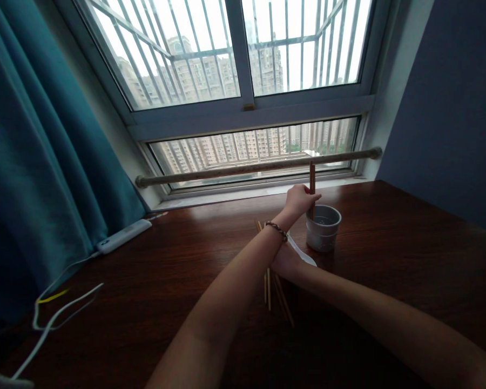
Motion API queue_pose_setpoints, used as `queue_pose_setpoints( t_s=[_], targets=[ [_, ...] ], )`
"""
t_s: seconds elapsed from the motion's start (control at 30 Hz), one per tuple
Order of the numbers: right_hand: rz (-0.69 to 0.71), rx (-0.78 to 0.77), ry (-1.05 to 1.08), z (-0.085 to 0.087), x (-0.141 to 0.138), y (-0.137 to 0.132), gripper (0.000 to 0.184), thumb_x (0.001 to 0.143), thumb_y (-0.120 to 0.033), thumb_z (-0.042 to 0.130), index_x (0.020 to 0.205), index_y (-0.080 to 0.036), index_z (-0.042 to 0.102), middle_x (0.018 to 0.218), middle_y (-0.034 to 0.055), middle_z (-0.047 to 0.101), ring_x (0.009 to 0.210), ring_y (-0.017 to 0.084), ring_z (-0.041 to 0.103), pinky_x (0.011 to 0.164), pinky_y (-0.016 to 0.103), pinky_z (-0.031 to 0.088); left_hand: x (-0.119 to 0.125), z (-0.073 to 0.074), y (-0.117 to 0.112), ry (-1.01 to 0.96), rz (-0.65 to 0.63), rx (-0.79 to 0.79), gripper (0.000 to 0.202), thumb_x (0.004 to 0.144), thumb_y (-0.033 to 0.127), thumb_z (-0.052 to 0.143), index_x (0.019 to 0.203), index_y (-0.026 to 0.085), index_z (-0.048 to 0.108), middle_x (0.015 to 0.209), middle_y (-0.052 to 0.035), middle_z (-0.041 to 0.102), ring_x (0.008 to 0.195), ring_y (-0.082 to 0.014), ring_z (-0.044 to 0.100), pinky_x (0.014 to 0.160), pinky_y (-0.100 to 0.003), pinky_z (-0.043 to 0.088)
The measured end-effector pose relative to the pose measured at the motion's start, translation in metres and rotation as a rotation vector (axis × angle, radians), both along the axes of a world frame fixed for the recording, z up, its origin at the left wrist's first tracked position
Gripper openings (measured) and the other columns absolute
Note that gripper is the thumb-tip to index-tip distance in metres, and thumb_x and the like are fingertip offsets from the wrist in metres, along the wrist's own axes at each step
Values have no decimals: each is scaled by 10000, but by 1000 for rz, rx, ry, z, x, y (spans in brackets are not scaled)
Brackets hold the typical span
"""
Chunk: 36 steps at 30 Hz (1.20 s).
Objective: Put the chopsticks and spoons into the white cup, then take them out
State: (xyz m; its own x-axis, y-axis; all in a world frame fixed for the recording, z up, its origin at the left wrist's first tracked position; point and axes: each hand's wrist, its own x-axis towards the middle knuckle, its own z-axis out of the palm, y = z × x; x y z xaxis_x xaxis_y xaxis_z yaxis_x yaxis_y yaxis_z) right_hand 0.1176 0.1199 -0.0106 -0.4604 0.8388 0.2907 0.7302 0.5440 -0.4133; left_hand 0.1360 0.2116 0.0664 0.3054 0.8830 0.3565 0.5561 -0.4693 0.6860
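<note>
My left hand reaches across to the grey cup and pinches upright wooden chopsticks. Their lower ends are at the cup's left inner side. Beneath the left forearm, my right hand lies low over the table, among more chopsticks that fan out under and around it. Its fingers are hidden behind the left wrist, so their grip does not show. A white spoon rests beside the right hand, between it and the cup. A braided bracelet circles my left wrist.
The dark wooden table runs up to a window with a metal rail. At the left lie a white power strip and white cables, near a blue curtain. A wall stands at the right.
</note>
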Motion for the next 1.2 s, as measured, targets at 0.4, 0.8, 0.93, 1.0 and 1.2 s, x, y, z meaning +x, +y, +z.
queue_pose_setpoints(
  t_s=[0.4, 0.8, 0.93, 1.0, 1.2],
  targets=[
    [-302, 38, 218, 22, 5, 2, 272, 687, -173, 567, 949, -110, 527, 765, 58, 592, 708, 202, 566, 579, 260, 367, -109, 32, -50, -502, 285, 423, 202, 871, 288, 411, 1020, 152, 405, 1030, -71, 531, 778, -100, 520, 632, -195, 435],
    [-753, 575, 485, 138, 98, -9, 216, 665, -203, 664, 843, -117, 576, 678, 13, 572, 593, 145, 524, 597, 280, 391, -152, -84, -31, 386, 92, -238, 327, 718, 422, 636, 639, 115, 553, 594, -10, 547, 545, -121, 495, 576, -266, 399],
    [-901, 601, 429, 135, 128, 4, 214, 661, -229, 661, 818, -123, 561, 687, 27, 569, 614, 164, 525, 611, 302, 417, -148, -86, -36, 516, 97, -276, 326, 732, 431, 629, 738, 110, 569, 720, -35, 591, 666, -136, 549, 663, -287, 433],
    [-929, 499, 444, 130, 139, 13, 208, 658, -248, 663, 793, -127, 561, 700, 34, 574, 631, 176, 542, 596, 303, 435, -147, -85, -38, 565, 100, -283, 333, 724, 439, 634, 756, 114, 575, 742, -41, 599, 688, -146, 558, 671, -294, 437],
    [-923, 457, 727, 137, 161, 14, 262, 685, -268, 623, 887, -111, 564, 789, 63, 605, 532, 153, 569, 452, 237, 446, -145, -87, -38, 643, 142, -288, 382, 733, 491, 595, 809, 117, 586, 804, -68, 618, 733, -173, 582, 669, -315, 445]
  ],
)
